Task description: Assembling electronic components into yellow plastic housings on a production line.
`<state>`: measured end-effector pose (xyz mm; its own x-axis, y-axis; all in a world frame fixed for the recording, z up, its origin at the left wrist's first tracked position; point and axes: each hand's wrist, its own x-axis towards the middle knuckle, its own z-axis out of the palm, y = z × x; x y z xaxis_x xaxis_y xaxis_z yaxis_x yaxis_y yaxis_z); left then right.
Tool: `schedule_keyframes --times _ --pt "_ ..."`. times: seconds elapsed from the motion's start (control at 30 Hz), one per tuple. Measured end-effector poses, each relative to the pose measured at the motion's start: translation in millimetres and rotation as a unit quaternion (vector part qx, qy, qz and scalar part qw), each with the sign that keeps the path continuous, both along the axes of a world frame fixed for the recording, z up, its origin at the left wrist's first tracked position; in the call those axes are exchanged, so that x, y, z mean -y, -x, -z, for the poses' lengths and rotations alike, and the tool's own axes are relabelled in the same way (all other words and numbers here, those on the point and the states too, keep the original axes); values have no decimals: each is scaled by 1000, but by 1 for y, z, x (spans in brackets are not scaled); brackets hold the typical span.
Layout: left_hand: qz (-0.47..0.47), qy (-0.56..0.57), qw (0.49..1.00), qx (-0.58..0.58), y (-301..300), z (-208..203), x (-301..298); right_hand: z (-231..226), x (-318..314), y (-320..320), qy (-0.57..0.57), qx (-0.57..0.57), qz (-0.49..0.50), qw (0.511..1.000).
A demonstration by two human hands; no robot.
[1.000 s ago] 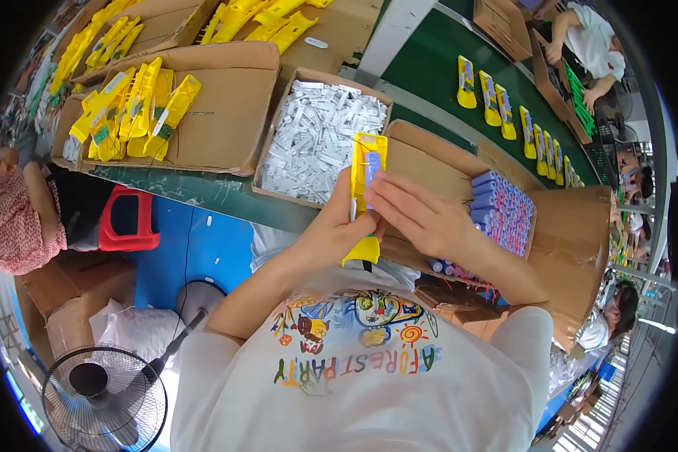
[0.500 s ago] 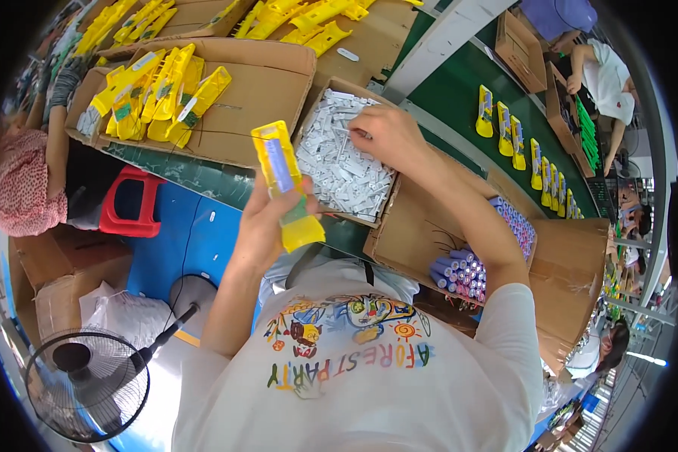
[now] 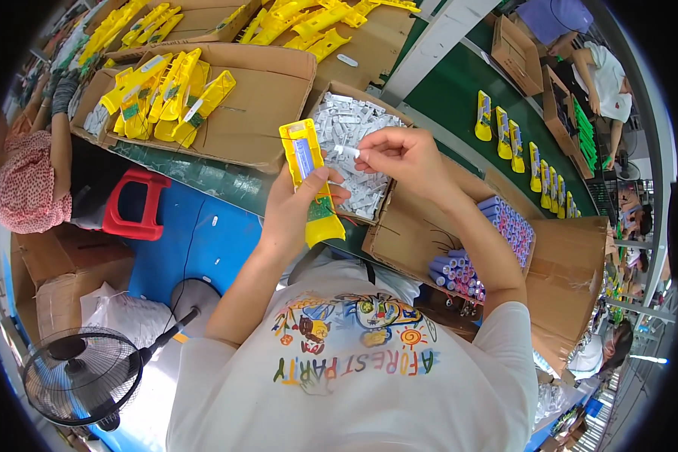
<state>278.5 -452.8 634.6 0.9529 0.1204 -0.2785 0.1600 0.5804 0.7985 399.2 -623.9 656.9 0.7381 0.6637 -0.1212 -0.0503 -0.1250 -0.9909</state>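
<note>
My left hand point(image 3: 297, 200) is closed round a yellow plastic housing point(image 3: 326, 228), tilted in front of my chest. Inside the housing lie a purple cylindrical battery point(image 3: 303, 157) and a green circuit board partly under my fingers. Between the thumb and fingers of my right hand point(image 3: 407, 162) is a small white plastic piece point(image 3: 346, 151), just right of the housing. Both hands are over the near part of a cardboard box of white plastic pieces point(image 3: 354, 113), which resemble the pinched one.
On the left, a cardboard box point(image 3: 260, 83) holds several yellow housings with boards. To the right, another box point(image 3: 407, 226) contains purple batteries point(image 3: 505, 226). Yellow housings point(image 3: 516, 143) line the green conveyor. A red stool point(image 3: 135, 203), a fan point(image 3: 83, 377) and co-workers are around.
My right hand has lifted out of the white pieces with one pinched and moved nearer the housing. My left hand has shifted right, turning the housing so its inside shows more.
</note>
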Motion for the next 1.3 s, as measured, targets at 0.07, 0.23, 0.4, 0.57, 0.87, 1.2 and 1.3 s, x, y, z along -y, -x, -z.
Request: schedule_keyframes --times 0.07,0.23,0.4,0.57,0.87,1.2,1.3 --pt "10 19 1000 -19 -4 -1 -1 -7 8 6 17 89 -39 995" --pt "152 96 983 -40 -6 5 2 -16 8 4 -15 306 -138 942" --pt "154 143 976 -59 -7 9 13 -3 8 7 -52 295 -114 947" --pt "-19 165 985 -45 -12 10 28 -18 9 38 96 231 -50 967" --pt "105 33 994 -25 -4 0 25 -7 14 3 42 160 46 985" --pt "178 -72 976 101 -12 11 35 -5 12 -4 92 250 44 963" --pt "231 -273 895 266 -38 8 -7 3 49 -32 44 171 69 982"
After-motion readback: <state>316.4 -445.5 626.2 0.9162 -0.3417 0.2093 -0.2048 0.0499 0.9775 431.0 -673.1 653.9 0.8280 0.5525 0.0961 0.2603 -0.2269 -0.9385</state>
